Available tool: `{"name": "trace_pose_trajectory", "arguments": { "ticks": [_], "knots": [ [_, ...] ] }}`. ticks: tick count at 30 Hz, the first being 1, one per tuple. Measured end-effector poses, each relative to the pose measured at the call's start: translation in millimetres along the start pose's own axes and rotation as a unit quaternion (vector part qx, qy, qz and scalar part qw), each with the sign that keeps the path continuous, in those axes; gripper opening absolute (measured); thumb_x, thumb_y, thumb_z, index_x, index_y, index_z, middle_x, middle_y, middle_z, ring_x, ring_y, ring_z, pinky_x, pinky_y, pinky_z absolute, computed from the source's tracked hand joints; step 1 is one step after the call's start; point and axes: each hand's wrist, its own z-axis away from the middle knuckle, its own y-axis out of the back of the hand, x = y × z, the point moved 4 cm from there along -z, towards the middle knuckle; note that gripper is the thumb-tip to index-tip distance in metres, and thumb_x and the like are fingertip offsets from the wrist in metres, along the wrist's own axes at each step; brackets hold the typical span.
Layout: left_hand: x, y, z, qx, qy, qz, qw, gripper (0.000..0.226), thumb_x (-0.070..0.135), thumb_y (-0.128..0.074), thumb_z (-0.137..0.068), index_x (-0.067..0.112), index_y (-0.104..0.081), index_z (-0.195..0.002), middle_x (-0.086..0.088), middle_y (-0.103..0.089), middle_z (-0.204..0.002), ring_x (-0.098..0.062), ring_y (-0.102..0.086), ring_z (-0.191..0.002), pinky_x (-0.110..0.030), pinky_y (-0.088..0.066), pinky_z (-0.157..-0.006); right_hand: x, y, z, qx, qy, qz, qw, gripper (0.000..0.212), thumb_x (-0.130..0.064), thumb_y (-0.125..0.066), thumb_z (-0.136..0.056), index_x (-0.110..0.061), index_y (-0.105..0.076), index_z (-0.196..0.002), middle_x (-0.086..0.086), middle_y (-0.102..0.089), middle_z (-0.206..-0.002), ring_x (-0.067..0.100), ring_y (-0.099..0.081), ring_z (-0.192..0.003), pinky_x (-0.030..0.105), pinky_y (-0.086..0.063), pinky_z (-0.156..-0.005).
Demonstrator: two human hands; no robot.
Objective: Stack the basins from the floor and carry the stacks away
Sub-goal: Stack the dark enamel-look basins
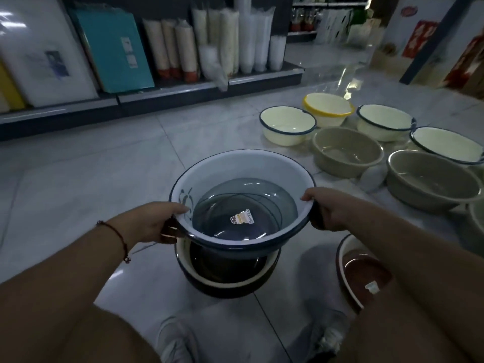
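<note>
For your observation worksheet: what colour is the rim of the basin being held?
Dark blue rim on the held basin, seen in the head view.

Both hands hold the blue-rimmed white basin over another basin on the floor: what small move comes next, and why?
Probably lower it straight down. The left hand and right hand grip opposite rims of the white basin, which hangs right above the dark basin on the floor, so it should nest.

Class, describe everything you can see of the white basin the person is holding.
The white basin is round and deep, glossy like enamel or plastic, with a dark blue rim and a dark leaf motif inside. A translucent grey basin bearing a sticker is nested in it. It is upright, tilted slightly, above a dark basin on the floor. The left hand and right hand grip opposite rim edges.
</note>
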Motion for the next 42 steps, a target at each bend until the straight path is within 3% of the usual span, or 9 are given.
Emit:
{"name": "trace_pose_trajectory", "arguments": {
  "ticks": [3,7,11,18,26,31,35,37,42],
  "knots": [
    [-20.5,7.8,-0.7,0.034,0.006,-0.021,0.999,0.015,0.023,-0.061,-0.093,0.008,-0.059,-0.092,-0.012,-0.066,-0.069,-0.028,-0.062,-0.073,-0.036,-0.047,-0.075,3.0,-19.7,-3.5,0.029,0.038,0.083,0.995,0.011,-0.006,-0.06,-0.085,-0.005,-0.059,-0.096,0.011,-0.057,-0.074,0.018,-0.053,-0.058,0.026,-0.048,-0.053],
    [-48.3,20.4,-5.6,0.041,0.017,-0.033,0.998,0.03,0.035,-0.06,-0.096,0.005,-0.063,-0.095,-0.013,-0.07,-0.07,-0.028,-0.063,-0.073,-0.033,-0.048,-0.071,8.7,-45.8,-5.2,0.04,0.054,0.201,0.977,0.006,-0.006,-0.057,-0.091,-0.005,-0.054,-0.085,0.013,-0.056,-0.07,0.018,-0.052,-0.057,0.028,-0.048,-0.057],
    [-74.4,30.0,-14.6,0.037,0.018,-0.024,0.999,0.042,0.045,-0.058,-0.097,0.004,-0.065,-0.104,-0.014,-0.072,-0.079,-0.028,-0.065,-0.075,-0.034,-0.05,-0.072,17.5,-66.1,-14.9,0.03,0.055,0.25,0.966,0.008,-0.007,-0.054,-0.092,-0.004,-0.054,-0.084,0.013,-0.057,-0.069,0.019,-0.053,-0.057,0.025,-0.044,-0.055],
    [-96.2,32.1,-31.5,0.006,0.027,-0.019,0.999,0.036,0.035,-0.054,-0.099,0.007,-0.063,-0.119,-0.012,-0.071,-0.096,-0.028,-0.067,-0.089,-0.036,-0.052,-0.078,27.6,-79.3,-40.2,0.034,0.062,0.298,0.952,0.007,-0.005,-0.051,-0.094,0.001,-0.055,-0.097,0.015,-0.054,-0.073,0.019,-0.049,-0.057,0.027,-0.041,-0.051],
    [-106.9,19.7,-56.3,-0.013,0.022,-0.176,0.984,0.048,0.058,-0.063,-0.088,0.021,-0.061,-0.117,-0.003,-0.066,-0.111,-0.021,-0.064,-0.1,-0.03,-0.052,-0.074,38.3,-74.2,-72.8,0.046,0.068,0.403,0.912,0.016,-0.013,-0.053,-0.096,-0.001,-0.056,-0.105,0.018,-0.06,-0.095,0.026,-0.055,-0.08,0.03,-0.045,-0.06],
    [-111.6,11.7,-80.9,-0.011,0.017,-0.238,0.971,0.056,0.067,-0.061,-0.084,0.019,-0.062,-0.112,-0.005,-0.065,-0.109,-0.023,-0.064,-0.099,-0.037,-0.055,-0.086,45.3,-66.6,-90.0,0.027,0.067,0.439,0.895,0.023,-0.016,-0.053,-0.096,0.0,-0.057,-0.111,0.015,-0.055,-0.088,0.023,-0.049,-0.074,0.03,-0.04,-0.058],
    [-111.7,4.6,-94.7,-0.015,0.002,-0.257,0.966,0.051,0.065,-0.062,-0.084,0.017,-0.065,-0.104,-0.005,-0.062,-0.089,-0.018,-0.055,-0.074,-0.023,-0.044,-0.055,50.4,-64.4,-103.6,0.015,0.084,0.469,0.879,0.023,-0.02,-0.059,-0.095,-0.002,-0.059,-0.108,0.009,-0.055,-0.081,0.016,-0.048,-0.064,0.025,-0.04,-0.054],
    [-113.0,-0.6,-98.2,-0.02,-0.022,-0.26,0.965,0.036,0.056,-0.063,-0.089,0.022,-0.064,-0.101,0.002,-0.059,-0.082,-0.011,-0.052,-0.07,-0.016,-0.04,-0.049,53.7,-65.9,-111.5,0.01,0.103,0.491,0.865,0.028,-0.021,-0.061,-0.094,-0.002,-0.06,-0.114,0.011,-0.059,-0.093,0.018,-0.053,-0.072,0.026,-0.044,-0.061],
    [-126.4,-15.3,-116.9,-0.022,-0.052,-0.25,0.967,0.019,0.033,-0.065,-0.094,0.016,-0.069,-0.103,-0.001,-0.067,-0.095,-0.008,-0.058,-0.081,-0.015,-0.044,-0.063,65.7,-70.6,-135.5,-0.007,0.071,0.552,0.831,0.038,-0.018,-0.066,-0.089,-0.004,-0.061,-0.123,0.014,-0.063,-0.122,0.027,-0.061,-0.108,0.032,-0.051,-0.086]
  ]
}}
